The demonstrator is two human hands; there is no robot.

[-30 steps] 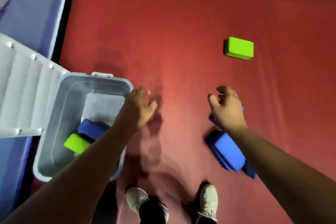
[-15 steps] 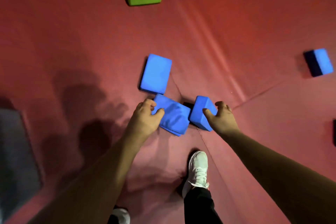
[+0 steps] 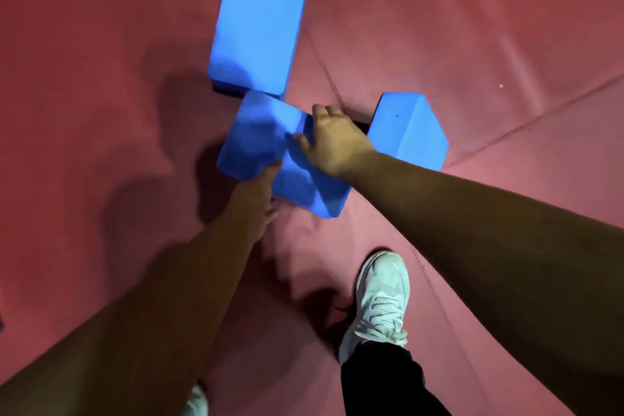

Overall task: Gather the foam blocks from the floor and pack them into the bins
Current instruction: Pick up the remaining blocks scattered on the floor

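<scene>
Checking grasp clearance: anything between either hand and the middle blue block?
Nothing. The left hand and right hand both grip the middle block. The far block appears to touch its far corner. The bin is out of view.

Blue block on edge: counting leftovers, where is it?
Head view: the block on edge sits right of centre on the red floor, just right of the right hand gripping the middle blue block.

Middle blue block (image 3: 260, 142): top was partly covered by my right hand (image 3: 332, 142). My left hand (image 3: 256, 196): fingers were hidden beneath that block. Left shoe (image 3: 196, 402): blurred, cut by the bottom edge.
</scene>
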